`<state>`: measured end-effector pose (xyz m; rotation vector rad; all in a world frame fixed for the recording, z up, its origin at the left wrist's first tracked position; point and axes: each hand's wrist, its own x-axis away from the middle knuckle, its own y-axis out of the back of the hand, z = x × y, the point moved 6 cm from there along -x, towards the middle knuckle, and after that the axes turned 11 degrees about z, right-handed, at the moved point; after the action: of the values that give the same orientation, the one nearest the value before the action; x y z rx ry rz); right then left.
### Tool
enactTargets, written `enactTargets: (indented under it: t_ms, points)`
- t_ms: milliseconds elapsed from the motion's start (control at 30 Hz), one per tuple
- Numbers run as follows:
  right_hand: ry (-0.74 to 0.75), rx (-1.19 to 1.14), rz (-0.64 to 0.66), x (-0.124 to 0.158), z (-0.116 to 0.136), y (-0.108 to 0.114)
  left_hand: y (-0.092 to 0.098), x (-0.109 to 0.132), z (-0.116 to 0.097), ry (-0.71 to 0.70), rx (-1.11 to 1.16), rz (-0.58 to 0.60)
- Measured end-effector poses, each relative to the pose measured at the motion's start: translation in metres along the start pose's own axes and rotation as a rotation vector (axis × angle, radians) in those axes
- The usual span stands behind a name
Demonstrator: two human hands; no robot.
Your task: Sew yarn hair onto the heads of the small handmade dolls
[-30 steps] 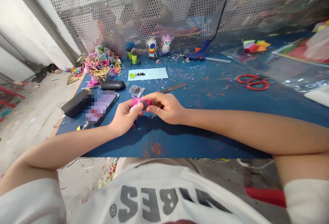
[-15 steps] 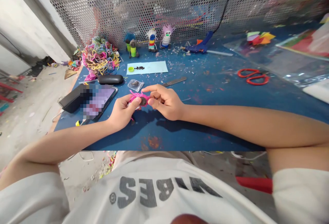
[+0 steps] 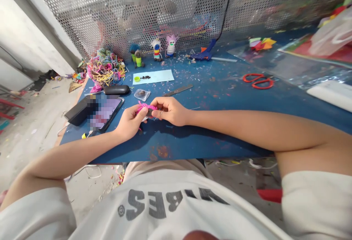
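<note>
My left hand [image 3: 129, 122] is closed around a small yarn doll, its thumb pressed on the doll's dark part. Bright pink yarn [image 3: 145, 105] tops this doll, and a bit of white shows beneath; its far side is hidden by my fingers. From the right, my right hand [image 3: 171, 111] pinches the doll's edge between thumb and fingers. Just beyond lies a small clear plastic bag [image 3: 142, 94] with something dark in it. A grey metal blade [image 3: 180, 90] rests behind my right hand.
Several finished dolls [image 3: 156, 51] stand by the perforated metal screen. Left are a yarn heap [image 3: 106, 65], black case [image 3: 117, 90], black box [image 3: 80, 111] and phone [image 3: 108, 113]. A light blue strip [image 3: 165, 75] holds dark beads. Rightward lie a glue gun [image 3: 206, 53] and red-handled scissors [image 3: 258, 81].
My right hand's raised index finger has come down, and its fingertips have closed on the doll's edge. My left hand keeps its hold. The whole view has shifted slightly.
</note>
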<state>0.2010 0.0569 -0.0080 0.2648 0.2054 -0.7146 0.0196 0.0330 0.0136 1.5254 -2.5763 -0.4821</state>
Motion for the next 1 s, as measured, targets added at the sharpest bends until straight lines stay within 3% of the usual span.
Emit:
enactTargets:
  t_ms: [233, 567, 900, 1000]
  points:
    - [-0.057, -0.083, 0.089, -0.009, -0.007, 0.007, 0.0, 0.006, 0.002, 0.082, 0.007, 0.034]
    - [-0.048, -0.07, 0.004, -0.013, -0.005, 0.005, 0.0, 0.008, 0.01, 0.11, -0.036, -0.001]
    - [-0.025, -0.065, 0.03, -0.015, -0.014, 0.008, 0.003, 0.006, 0.007, 0.059, -0.118, 0.007]
    - [0.037, -0.004, -0.067, -0.011, -0.014, 0.015, 0.01, 0.005, 0.004, -0.019, -0.087, -0.091]
